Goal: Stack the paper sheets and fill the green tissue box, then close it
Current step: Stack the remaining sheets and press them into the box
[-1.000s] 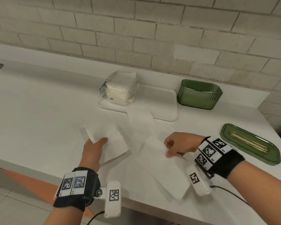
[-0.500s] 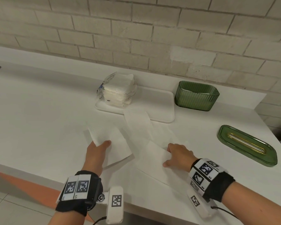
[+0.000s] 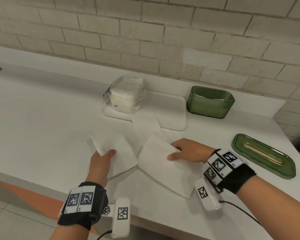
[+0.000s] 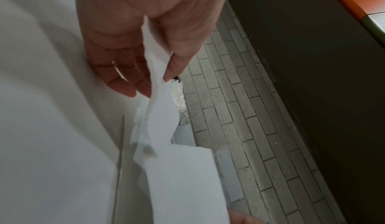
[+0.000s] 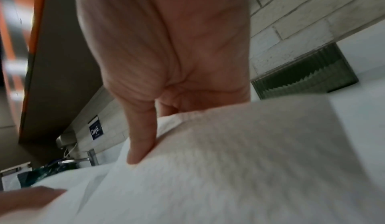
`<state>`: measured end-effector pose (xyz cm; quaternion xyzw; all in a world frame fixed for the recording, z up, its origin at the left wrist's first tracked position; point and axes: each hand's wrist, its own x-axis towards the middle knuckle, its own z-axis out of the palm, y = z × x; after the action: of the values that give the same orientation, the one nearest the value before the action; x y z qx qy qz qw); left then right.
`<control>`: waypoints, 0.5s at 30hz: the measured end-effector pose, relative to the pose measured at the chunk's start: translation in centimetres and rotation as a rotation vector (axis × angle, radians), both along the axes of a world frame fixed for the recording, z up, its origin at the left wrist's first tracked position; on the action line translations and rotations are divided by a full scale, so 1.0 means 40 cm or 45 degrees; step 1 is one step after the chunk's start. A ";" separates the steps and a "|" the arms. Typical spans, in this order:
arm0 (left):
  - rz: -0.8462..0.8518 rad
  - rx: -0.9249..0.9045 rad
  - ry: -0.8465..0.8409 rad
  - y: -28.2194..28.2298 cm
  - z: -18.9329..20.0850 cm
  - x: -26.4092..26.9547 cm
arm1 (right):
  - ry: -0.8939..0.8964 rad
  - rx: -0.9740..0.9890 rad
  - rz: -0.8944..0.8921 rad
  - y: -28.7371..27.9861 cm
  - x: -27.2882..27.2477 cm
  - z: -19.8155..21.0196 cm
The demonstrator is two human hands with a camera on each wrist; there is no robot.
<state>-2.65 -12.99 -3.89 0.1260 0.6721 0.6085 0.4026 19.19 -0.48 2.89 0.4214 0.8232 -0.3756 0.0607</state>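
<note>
Since half a second ago my right hand (image 3: pixel 189 150) has been lifting its sheet (image 3: pixel 164 168) off the counter (image 3: pixel 42 127); the far edge that was lying flat is now rising, and the sheet is tilting toward me. The left hand (image 3: pixel 100 163) is staying about where it was.

I am pinching the right sheet at its right edge: thumb on top, fingers tucked beneath. In the right wrist view the thumb (image 5: pixel 141 138) is pressing into the paper (image 5: pixel 229 170), which is filling the lower frame, blurred.

My left hand is gripping the other sheet (image 3: pixel 114 149) at its near left edge, thumb over, fingers under. The left wrist view is showing that paper (image 4: pixel 158 96) squeezed between thumb (image 4: pixel 177 63) and fingers (image 4: pixel 125 79), hanging in a crumpled fold.

The two sheets are sitting side by side near the front of the counter, their inner edges close. I cannot tell whether they are touching. A third sheet (image 3: pixel 145 125) is lying flat beyond them, its far end overlapping the front lip of the white tray (image 3: pixel 171 110).

An opened pack of tissues (image 3: pixel 126 96) is standing on the left end of that tray. The green box (image 3: pixel 210 103) is sitting open to the right of the tray, by the brick wall (image 3: pixel 145 40). Its lid (image 3: pixel 263 156), green with a gold-rimmed slot, is lying flat apart from it, right of my right wrist.
</note>
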 end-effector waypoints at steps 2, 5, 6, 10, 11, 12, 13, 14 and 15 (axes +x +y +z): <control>0.031 -0.006 0.012 -0.001 0.001 -0.001 | -0.039 0.017 0.008 0.014 -0.037 -0.021; 0.037 -0.003 0.049 -0.010 0.007 -0.003 | -0.181 0.161 -0.009 0.015 -0.089 -0.088; 0.036 0.002 0.061 -0.014 0.009 -0.005 | -0.231 0.224 -0.023 0.010 -0.101 -0.108; 0.048 0.008 0.047 -0.029 0.008 -0.017 | -0.368 0.356 -0.079 -0.006 -0.125 -0.136; 0.048 0.002 0.031 -0.030 0.006 -0.020 | -0.398 0.353 -0.091 -0.004 -0.125 -0.136; 0.050 -0.009 0.014 -0.031 0.002 -0.023 | -0.428 0.344 -0.088 -0.002 -0.125 -0.135; 0.054 -0.017 0.005 -0.032 -0.004 -0.027 | -0.454 0.333 -0.080 0.003 -0.126 -0.136; 0.061 -0.035 0.004 -0.032 -0.011 -0.030 | -0.462 0.326 -0.071 0.007 -0.127 -0.136; 0.065 -0.054 0.003 -0.032 -0.018 -0.032 | -0.453 0.312 -0.064 0.010 -0.129 -0.137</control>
<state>-3.94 -14.26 -4.61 0.1010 0.6883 0.6040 0.3888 14.02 -0.08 -2.61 0.5058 0.8282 -0.1937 0.1440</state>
